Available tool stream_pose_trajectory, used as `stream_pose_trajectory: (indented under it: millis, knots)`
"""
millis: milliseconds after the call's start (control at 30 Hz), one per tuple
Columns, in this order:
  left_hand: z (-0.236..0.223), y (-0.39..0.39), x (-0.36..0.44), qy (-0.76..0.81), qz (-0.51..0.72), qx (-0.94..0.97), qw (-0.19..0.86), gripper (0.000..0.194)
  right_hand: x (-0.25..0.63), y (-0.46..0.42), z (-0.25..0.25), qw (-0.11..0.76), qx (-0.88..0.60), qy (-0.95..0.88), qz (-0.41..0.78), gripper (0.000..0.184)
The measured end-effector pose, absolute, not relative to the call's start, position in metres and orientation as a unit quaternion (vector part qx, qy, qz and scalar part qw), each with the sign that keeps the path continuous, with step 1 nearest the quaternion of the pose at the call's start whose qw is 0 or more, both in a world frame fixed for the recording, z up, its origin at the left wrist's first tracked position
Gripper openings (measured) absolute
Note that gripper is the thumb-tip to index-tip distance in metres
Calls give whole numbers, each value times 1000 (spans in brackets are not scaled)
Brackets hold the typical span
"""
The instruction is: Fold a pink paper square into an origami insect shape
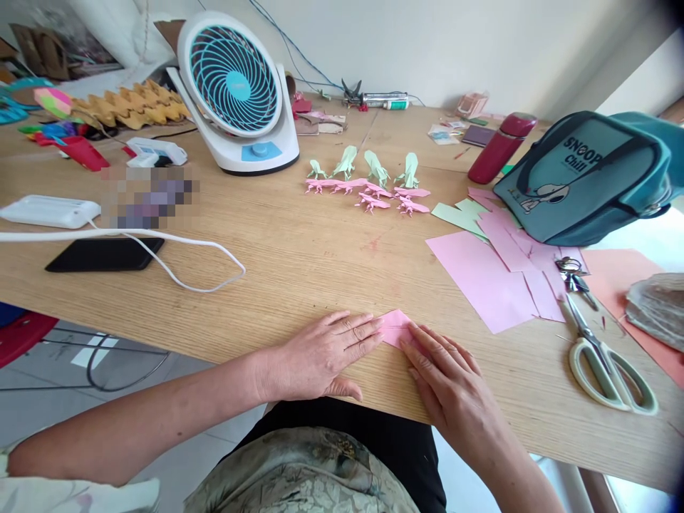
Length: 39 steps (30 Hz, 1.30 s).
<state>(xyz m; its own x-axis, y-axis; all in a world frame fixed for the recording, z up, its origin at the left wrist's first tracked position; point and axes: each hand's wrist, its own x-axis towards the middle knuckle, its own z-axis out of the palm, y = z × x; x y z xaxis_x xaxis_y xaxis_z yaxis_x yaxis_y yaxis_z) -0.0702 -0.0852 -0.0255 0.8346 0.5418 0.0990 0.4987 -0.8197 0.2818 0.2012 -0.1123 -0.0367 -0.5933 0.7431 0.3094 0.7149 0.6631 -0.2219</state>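
Observation:
A small folded piece of pink paper (394, 326) lies flat near the table's front edge. My left hand (325, 354) rests palm down at its left side, fingers stretched out and fingertips touching the paper, thumb spread away. From the right, my right hand (446, 367) lies over the paper's other side with its fingers extended and flat, hiding part of it. Farther back stand several folded green paper insects (377, 168), with several pink paper insects (372, 202) in front of them.
Scissors (606, 367), keys (574, 278) and pink paper sheets (475, 281) lie at the right. Behind them are a teal bag (588, 178) and a red flask (502, 147). A white fan (238, 92) stands back left; a black phone (104, 254) and white cable (214, 289) lie left.

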Motion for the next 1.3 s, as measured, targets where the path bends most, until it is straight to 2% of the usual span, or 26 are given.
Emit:
stream_pose_trajectory:
  millis: [300, 600, 900, 1100, 1300]
  knots:
    - [-24, -102, -56, 346, 100, 922, 143, 85, 200, -118, -34, 215, -419, -882, -2, 44]
    - [-25, -121, -38, 423, 99, 891, 131, 86, 200, -116, -37, 166, -452, -877, -8, 44]
    - [-25, -125, -31, 436, 114, 880, 150, 76, 194, -118, -37, 163, -494, -854, -23, 40]
    - [-23, -125, -29, 438, 119, 879, 145, 71, 187, -120, -36, 158, -469, -869, -4, 41]
    - [-28, -126, -34, 420, 105, 891, 136, 78, 186, -118, -37, 136, -485, -864, -13, 45]
